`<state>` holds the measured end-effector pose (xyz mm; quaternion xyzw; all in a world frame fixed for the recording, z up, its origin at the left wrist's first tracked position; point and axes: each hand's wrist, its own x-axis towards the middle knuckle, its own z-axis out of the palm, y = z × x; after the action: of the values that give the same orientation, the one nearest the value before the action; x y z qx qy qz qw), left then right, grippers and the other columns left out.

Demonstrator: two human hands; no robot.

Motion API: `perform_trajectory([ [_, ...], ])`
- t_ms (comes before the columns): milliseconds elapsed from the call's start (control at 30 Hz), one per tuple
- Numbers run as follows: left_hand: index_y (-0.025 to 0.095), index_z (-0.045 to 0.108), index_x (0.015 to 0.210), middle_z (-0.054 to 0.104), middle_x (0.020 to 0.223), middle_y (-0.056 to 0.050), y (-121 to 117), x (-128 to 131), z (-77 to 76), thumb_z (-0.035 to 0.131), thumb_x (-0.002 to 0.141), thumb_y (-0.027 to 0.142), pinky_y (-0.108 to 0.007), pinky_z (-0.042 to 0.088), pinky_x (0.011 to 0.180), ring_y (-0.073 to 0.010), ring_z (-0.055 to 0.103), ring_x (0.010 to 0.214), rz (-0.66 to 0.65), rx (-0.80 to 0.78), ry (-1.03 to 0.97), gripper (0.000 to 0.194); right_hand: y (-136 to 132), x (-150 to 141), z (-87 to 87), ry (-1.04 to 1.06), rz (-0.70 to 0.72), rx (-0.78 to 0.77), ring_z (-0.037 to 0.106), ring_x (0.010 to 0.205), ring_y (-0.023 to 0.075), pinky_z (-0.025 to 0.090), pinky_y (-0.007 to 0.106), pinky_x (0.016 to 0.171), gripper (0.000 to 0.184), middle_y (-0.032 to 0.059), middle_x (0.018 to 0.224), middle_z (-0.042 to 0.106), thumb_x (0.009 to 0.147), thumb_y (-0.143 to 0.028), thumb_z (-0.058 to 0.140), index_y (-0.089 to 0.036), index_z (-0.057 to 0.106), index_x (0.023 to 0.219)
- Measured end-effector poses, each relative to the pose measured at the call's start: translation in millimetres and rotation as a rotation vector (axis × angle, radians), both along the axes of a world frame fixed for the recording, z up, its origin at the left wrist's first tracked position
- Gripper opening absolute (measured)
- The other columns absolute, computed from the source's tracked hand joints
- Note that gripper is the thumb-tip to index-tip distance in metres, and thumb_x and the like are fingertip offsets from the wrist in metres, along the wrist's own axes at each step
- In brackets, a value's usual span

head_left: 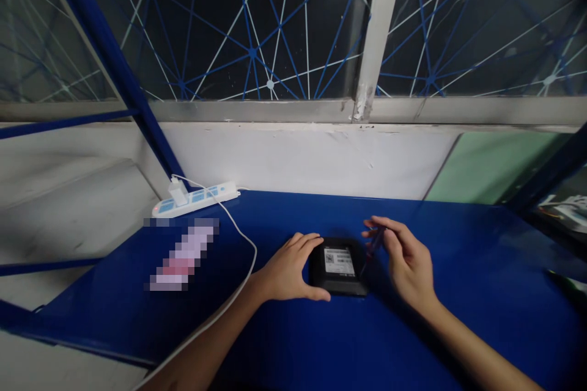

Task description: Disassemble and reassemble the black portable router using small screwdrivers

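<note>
A flat black box-shaped device [320,285] with a white printed label [339,261] lies on the blue table. My left hand [290,270] grips it from the left, fingers at its far edge and thumb at the near edge. Between the thumb and fingers of my right hand [408,259] is a slim screwdriver [375,242] with a dark, partly reddish handle. Its thin shaft slants down to the right edge of the device; I cannot tell whether the tip touches.
At the back left, a white power strip [224,192] carries a white plug adapter [178,193]. A white cable [250,241] runs from it across the table and over my left forearm. A pixelated pinkish item [186,256] lies left. Blue posts [151,134] and a wall border the blue table [293,348].
</note>
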<state>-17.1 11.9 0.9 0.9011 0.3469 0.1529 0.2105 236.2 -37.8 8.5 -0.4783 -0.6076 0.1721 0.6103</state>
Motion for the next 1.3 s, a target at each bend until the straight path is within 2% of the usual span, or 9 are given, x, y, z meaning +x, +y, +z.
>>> perform_trajectory([
  [200, 0.021, 0.042, 0.146, 0.042, 0.153, -0.013, 1.8, -1.1, -2.8, 0.082, 0.061, 0.070, -0.053, 0.035, 0.115, -0.0366, 0.039, 0.138, -0.008, 0.014, -0.004, 0.105, 3.5, 0.7, -1.5, -0.058, -0.031, 0.095, 0.066, 0.079, 0.0157, 0.056, 0.030, 0.065, 0.016, 0.0029, 0.098, 0.060, 0.095, -0.030, 0.060, -0.029, 0.068, 0.109],
  [300, 0.020, 0.042, 0.145, 0.042, 0.152, -0.014, 1.9, -0.8, -2.1, 0.082, 0.061, 0.069, -0.053, 0.036, 0.115, -0.0369, 0.040, 0.138, -0.007, 0.011, -0.003, 0.106, 3.5, 0.7, -0.8, -0.069, -0.064, 0.087, 0.066, 0.082, 0.0169, 0.056, 0.032, 0.070, 0.018, 0.0028, 0.096, 0.062, 0.095, -0.030, 0.061, -0.029, 0.069, 0.110],
  [433, 0.019, 0.042, 0.145, 0.043, 0.152, -0.014, 0.4, -0.1, -0.1, 0.082, 0.061, 0.069, -0.053, 0.035, 0.115, -0.0368, 0.038, 0.139, -0.004, 0.015, 0.005, 0.106, 1.5, 0.3, -0.9, -0.002, -0.020, 0.017, 0.069, 0.090, 0.0182, 0.057, 0.034, 0.079, 0.023, 0.0045, 0.101, 0.069, 0.101, -0.032, 0.048, -0.027, 0.065, 0.116],
  [633, 0.020, 0.041, 0.146, 0.042, 0.153, -0.013, 1.4, -0.4, -2.0, 0.082, 0.061, 0.070, -0.052, 0.036, 0.115, -0.0357, 0.039, 0.138, -0.001, 0.014, 0.005, 0.107, 4.8, -0.3, -2.2, -0.032, -0.020, 0.051, 0.067, 0.083, 0.0165, 0.057, 0.030, 0.067, 0.016, 0.0038, 0.101, 0.061, 0.096, -0.033, 0.057, -0.027, 0.067, 0.108],
  [733, 0.021, 0.041, 0.146, 0.042, 0.153, -0.013, 2.0, -1.0, -3.5, 0.081, 0.061, 0.071, -0.052, 0.035, 0.115, -0.0357, 0.039, 0.138, -0.008, 0.026, 0.009, 0.106, 4.6, -0.3, -0.4, -0.097, -0.026, 0.036, 0.067, 0.077, 0.0149, 0.056, 0.031, 0.068, 0.024, 0.0030, 0.098, 0.064, 0.097, -0.031, 0.056, -0.030, 0.067, 0.119],
  [867, 0.019, 0.041, 0.146, 0.042, 0.153, -0.014, 0.7, -0.9, -2.2, 0.081, 0.061, 0.070, -0.053, 0.035, 0.115, -0.0365, 0.039, 0.139, -0.004, 0.028, 0.023, 0.107, 1.1, -1.6, 1.1, -0.055, 0.013, -0.024, 0.071, 0.083, 0.0157, 0.058, 0.034, 0.077, 0.032, 0.0046, 0.111, 0.070, 0.102, -0.031, 0.046, -0.031, 0.060, 0.130],
  [1033, 0.018, 0.042, 0.146, 0.043, 0.152, -0.014, -0.9, -0.1, 0.8, 0.083, 0.061, 0.068, -0.052, 0.037, 0.115, -0.0361, 0.040, 0.138, 0.004, 0.020, 0.022, 0.107, 1.0, -4.3, 0.6, -0.123, 0.033, -0.030, 0.068, 0.080, 0.0147, 0.059, 0.030, 0.068, 0.039, 0.0042, 0.109, 0.066, 0.099, -0.031, 0.051, -0.033, 0.054, 0.138],
  [1167, 0.019, 0.042, 0.146, 0.043, 0.152, -0.014, -0.7, -0.5, 1.2, 0.083, 0.060, 0.068, -0.053, 0.037, 0.115, -0.0362, 0.040, 0.138, 0.008, 0.019, 0.018, 0.107, 2.5, -5.1, 1.7, -0.214, -0.028, 0.044, 0.065, 0.080, 0.0150, 0.059, 0.031, 0.072, 0.046, 0.0036, 0.099, 0.066, 0.097, -0.026, 0.053, -0.031, 0.051, 0.142],
  [1300, 0.018, 0.041, 0.146, 0.043, 0.151, -0.015, -2.9, 1.1, 0.3, 0.083, 0.061, 0.068, -0.053, 0.037, 0.114, -0.0367, 0.039, 0.138, 0.003, 0.029, 0.012, 0.107, 1.9, -5.3, -0.5, -0.143, -0.089, 0.082, 0.066, 0.072, 0.0134, 0.059, 0.031, 0.070, 0.048, 0.0032, 0.101, 0.067, 0.096, -0.026, 0.056, -0.032, 0.049, 0.144],
])
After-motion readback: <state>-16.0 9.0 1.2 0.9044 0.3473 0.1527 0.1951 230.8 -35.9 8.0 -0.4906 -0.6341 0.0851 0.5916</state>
